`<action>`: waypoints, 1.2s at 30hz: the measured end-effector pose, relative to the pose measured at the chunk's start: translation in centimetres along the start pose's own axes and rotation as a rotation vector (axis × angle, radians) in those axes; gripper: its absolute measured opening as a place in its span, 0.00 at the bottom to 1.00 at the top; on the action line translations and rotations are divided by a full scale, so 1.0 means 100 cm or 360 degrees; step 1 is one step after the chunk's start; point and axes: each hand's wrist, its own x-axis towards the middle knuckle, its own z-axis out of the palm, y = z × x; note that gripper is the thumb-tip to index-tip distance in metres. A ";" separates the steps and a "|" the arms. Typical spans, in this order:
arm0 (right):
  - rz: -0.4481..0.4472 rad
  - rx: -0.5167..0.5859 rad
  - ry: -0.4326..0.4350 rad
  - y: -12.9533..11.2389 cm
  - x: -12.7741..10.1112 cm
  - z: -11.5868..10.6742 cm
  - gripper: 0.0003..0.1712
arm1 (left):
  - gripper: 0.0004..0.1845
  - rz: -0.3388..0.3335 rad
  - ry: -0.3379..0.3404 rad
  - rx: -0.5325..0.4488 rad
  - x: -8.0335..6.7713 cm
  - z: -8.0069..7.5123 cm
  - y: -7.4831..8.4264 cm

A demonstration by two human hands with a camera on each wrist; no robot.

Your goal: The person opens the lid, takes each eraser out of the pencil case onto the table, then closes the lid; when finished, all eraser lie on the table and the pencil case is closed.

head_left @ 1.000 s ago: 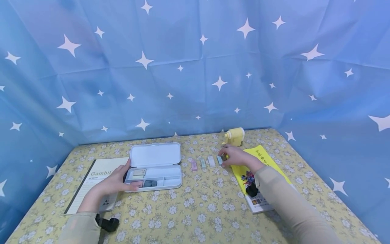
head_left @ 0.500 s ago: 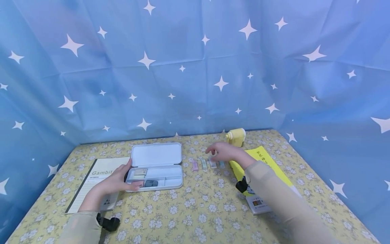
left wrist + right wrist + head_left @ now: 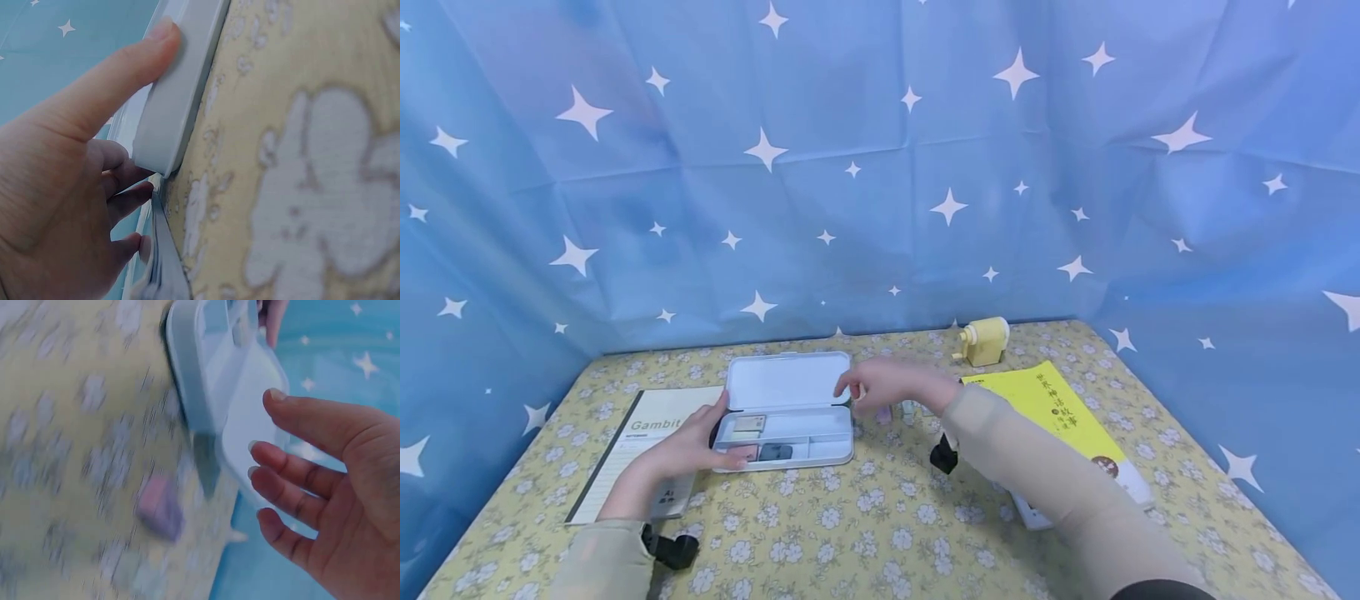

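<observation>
An open white pencil case point(image 3: 830, 450) lies left of centre, its lid folded back. Along its left end, my left hand point(image 3: 681, 450) grips it; in the left wrist view the thumb presses the front wall, with the other fingers at the end. Inside are a pale block point(image 3: 748, 424), a pink block point(image 3: 743, 452) and a dark grey block point(image 3: 776, 452). My right hand point(image 3: 883, 387) hovers by the case's right edge, fingers loosely bent and holding nothing in the right wrist view. Below it sit a pink-purple eraser-like block point(image 3: 160, 506) and a pale green block point(image 3: 908, 412).
A notebook point(image 3: 658, 417) lies under the left forearm. A yellow book point(image 3: 1037, 400) lies on the right, partly under the right sleeve. Behind it stands a yellow crank pencil sharpener point(image 3: 985, 342). A blue starry curtain point(image 3: 880, 208) hangs behind the flowered tablecloth point(image 3: 820, 533).
My right hand has let go of the light blue block at the right end of the row and moved left to the pencil case. My left hand stays on the case.
</observation>
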 end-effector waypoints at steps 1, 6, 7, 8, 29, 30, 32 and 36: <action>-0.0028 -0.0031 -0.0010 -0.004 0.005 0.002 0.24 | 0.67 0.0004 0.0005 0.0007 0.000 0.000 0.000; -0.0160 -0.0059 -0.0075 -0.021 0.026 0.014 0.25 | 0.66 0.0004 0.0021 0.0047 0.002 0.003 -0.001; -0.0177 -0.0036 -0.0092 -0.023 0.029 0.016 0.25 | 0.66 -0.0003 0.0021 0.0048 0.002 0.003 -0.001; -0.0195 -0.0001 -0.0109 -0.026 0.032 0.019 0.25 | 0.66 -0.0011 0.0020 0.0049 0.002 0.003 -0.001; -0.0283 -0.0113 -0.0264 -0.057 0.073 0.044 0.31 | 0.67 -0.0001 0.0028 0.0048 0.001 0.002 -0.002; -0.0284 -0.0124 -0.0264 -0.057 0.073 0.045 0.31 | 0.67 0.0001 0.0026 0.0047 0.001 0.002 -0.002; -0.0292 -0.0158 -0.0265 -0.058 0.074 0.046 0.31 | 0.67 0.0003 0.0022 0.0041 0.001 0.001 -0.002; -0.0301 -0.0268 -0.0271 -0.058 0.076 0.047 0.32 | 0.67 -0.0005 0.0023 0.0044 0.001 0.000 -0.002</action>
